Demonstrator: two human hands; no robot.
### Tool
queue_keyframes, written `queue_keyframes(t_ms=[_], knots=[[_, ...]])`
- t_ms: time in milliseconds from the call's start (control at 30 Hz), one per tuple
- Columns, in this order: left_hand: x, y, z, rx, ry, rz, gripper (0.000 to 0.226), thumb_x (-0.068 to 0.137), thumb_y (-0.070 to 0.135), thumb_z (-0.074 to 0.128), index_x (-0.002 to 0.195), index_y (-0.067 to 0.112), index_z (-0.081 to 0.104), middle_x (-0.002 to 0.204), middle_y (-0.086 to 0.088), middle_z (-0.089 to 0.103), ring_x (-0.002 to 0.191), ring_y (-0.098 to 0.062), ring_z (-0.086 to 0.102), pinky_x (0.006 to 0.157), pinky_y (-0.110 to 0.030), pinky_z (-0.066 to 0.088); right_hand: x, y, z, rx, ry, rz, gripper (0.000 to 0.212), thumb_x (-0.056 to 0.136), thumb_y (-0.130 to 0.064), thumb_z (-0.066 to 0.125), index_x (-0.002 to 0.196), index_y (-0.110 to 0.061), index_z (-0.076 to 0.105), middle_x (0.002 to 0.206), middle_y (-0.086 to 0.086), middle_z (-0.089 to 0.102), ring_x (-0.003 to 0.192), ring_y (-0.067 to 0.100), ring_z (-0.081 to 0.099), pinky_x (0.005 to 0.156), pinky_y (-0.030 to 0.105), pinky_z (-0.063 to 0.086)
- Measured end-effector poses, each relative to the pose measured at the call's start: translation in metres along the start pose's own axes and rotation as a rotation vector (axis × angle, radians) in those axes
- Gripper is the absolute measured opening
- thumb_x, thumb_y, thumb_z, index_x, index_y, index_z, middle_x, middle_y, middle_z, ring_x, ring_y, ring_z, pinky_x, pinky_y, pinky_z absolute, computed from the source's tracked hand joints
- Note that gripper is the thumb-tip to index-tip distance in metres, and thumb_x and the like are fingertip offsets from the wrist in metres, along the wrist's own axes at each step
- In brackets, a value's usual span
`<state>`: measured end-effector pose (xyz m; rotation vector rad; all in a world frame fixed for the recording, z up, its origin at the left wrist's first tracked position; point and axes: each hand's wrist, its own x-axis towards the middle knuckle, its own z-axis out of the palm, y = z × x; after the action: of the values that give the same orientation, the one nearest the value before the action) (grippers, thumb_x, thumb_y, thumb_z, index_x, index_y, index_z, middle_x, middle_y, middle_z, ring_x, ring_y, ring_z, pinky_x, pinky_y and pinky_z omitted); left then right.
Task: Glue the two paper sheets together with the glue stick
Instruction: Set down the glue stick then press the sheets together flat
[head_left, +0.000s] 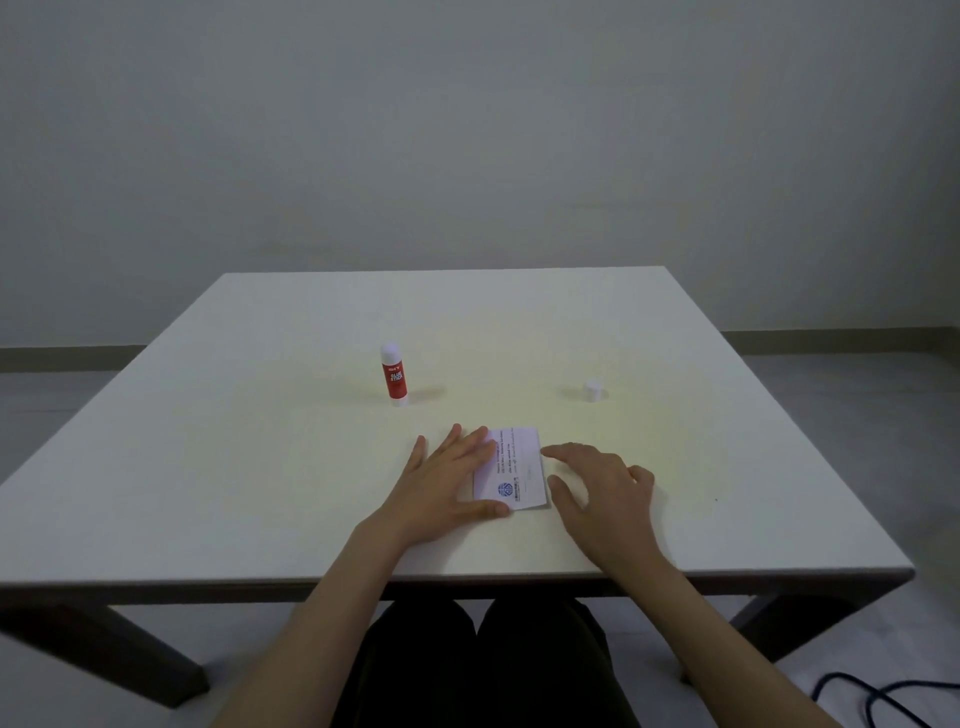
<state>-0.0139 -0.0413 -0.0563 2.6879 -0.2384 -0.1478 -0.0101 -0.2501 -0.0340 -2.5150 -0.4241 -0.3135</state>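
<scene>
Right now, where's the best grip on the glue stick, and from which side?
Grip the red barrel of the glue stick at mid-height, coming in from the near side with the left hand. It stands upright, nothing close around it, and sits on that hand's side of the table.

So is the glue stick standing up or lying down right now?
Upright. The glue stick stands on its base on the table, away from both hands; a small white cap sits separately to the right.

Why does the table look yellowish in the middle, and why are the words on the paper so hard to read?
Head view: dim light leaves a pale yellow patch mid-table; the glue stick casts a faint shadow rightward; the paper print is small and soft, so unreadable.
</scene>
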Motion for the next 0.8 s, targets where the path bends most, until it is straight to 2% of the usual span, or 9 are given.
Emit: queue_keyframes(t_ms=[67, 133, 200, 300, 367, 433, 567, 700, 800], knots=[[0.000, 0.000, 0.000, -0.009, 0.003, 0.000, 0.090, 0.076, 0.069, 0.051, 0.149, 0.030, 0.016, 0.160, 0.014, 0.004, 0.147, -0.008, -0.007, 0.118, -0.045, -0.010, -0.002, -0.002, 0.001, -0.201, -0.031, -0.167, 0.027, 0.083, -0.024, 0.058, 0.107, -0.028, 0.068, 0.121, -0.010, 0.067, 0.111, 0.022, 0.061, 0.091, 0.039, 0.027], [0.000, 0.000, 0.000, -0.011, -0.002, -0.001, 0.089, 0.076, 0.068, 0.051, 0.149, 0.031, 0.016, 0.160, 0.015, 0.004, 0.147, -0.007, -0.007, 0.118, -0.044, -0.010, -0.009, -0.001, 0.002, -0.317, -0.093, -0.273, 0.031, 0.081, -0.026, 0.049, 0.102, -0.024, 0.072, 0.118, -0.011, 0.069, 0.114, 0.024, 0.062, 0.093, 0.043, 0.025], [0.002, 0.000, 0.000, 0.007, -0.014, -0.004, 0.083, 0.081, 0.066, 0.046, 0.149, 0.032, 0.014, 0.159, 0.016, 0.003, 0.147, -0.007, -0.007, 0.118, -0.043, -0.010, -0.013, 0.002, 0.002, -0.337, -0.154, -0.266, 0.041, 0.082, -0.028, 0.037, 0.107, -0.022, 0.070, 0.119, -0.011, 0.068, 0.120, 0.025, 0.058, 0.099, 0.047, 0.023], [0.003, 0.000, -0.004, -0.002, -0.060, -0.023, 0.066, 0.092, 0.056, 0.032, 0.149, 0.032, 0.012, 0.160, 0.014, 0.001, 0.147, -0.007, -0.009, 0.117, -0.042, -0.012, -0.015, 0.006, 0.002, -0.336, -0.254, -0.243, 0.043, 0.089, -0.027, 0.036, 0.125, -0.020, 0.058, 0.135, -0.009, 0.057, 0.134, 0.026, 0.042, 0.110, 0.058, 0.018], [0.003, -0.002, -0.006, 0.020, -0.091, -0.011, 0.063, 0.094, 0.052, 0.032, 0.149, 0.032, 0.008, 0.160, 0.015, -0.002, 0.147, -0.007, -0.011, 0.118, -0.042, -0.012, -0.014, 0.009, 0.003, -0.279, -0.320, -0.227, 0.045, 0.095, -0.028, 0.031, 0.139, -0.025, 0.040, 0.149, -0.013, 0.037, 0.145, 0.022, 0.018, 0.113, 0.057, -0.003], [0.002, -0.005, -0.007, 0.044, -0.089, 0.005, 0.067, 0.093, 0.053, 0.037, 0.149, 0.033, 0.008, 0.160, 0.015, -0.002, 0.147, -0.007, -0.011, 0.118, -0.042, -0.011, -0.007, 0.012, 0.001, -0.185, -0.352, -0.181, 0.045, 0.098, -0.028, 0.027, 0.143, -0.032, 0.031, 0.152, -0.020, 0.027, 0.147, 0.014, 0.004, 0.112, 0.054, -0.014], [0.003, -0.006, -0.004, 0.018, -0.037, -0.001, 0.071, 0.087, 0.058, 0.042, 0.148, 0.035, 0.013, 0.159, 0.017, 0.004, 0.147, -0.005, -0.007, 0.117, -0.042, -0.009, 0.001, 0.008, -0.009, 0.004, -0.291, -0.171, 0.043, 0.099, -0.025, 0.030, 0.140, -0.035, 0.034, 0.149, -0.022, 0.031, 0.145, 0.006, 0.004, 0.114, 0.047, -0.014], [0.005, -0.006, -0.003, 0.013, -0.019, -0.010, 0.073, 0.084, 0.060, 0.047, 0.147, 0.037, 0.017, 0.159, 0.018, 0.007, 0.147, -0.006, -0.003, 0.117, -0.042, -0.006, -0.002, 0.008, 0.001, -0.212, -0.467, -0.466, 0.051, 0.095, -0.037, 0.016, 0.146, -0.036, 0.016, 0.154, -0.023, 0.015, 0.146, 0.012, -0.009, 0.111, 0.054, -0.019], [0.005, -0.005, -0.006, 0.013, -0.031, -0.013, 0.079, 0.084, 0.060, 0.049, 0.149, 0.032, 0.015, 0.159, 0.017, 0.008, 0.148, -0.008, -0.002, 0.118, -0.042, -0.004, 0.023, 0.021, 0.007, -0.348, -0.491, -0.458, 0.050, 0.097, -0.038, 0.014, 0.146, -0.036, 0.009, 0.156, -0.022, 0.010, 0.147, 0.019, -0.008, 0.108, 0.059, -0.020]])
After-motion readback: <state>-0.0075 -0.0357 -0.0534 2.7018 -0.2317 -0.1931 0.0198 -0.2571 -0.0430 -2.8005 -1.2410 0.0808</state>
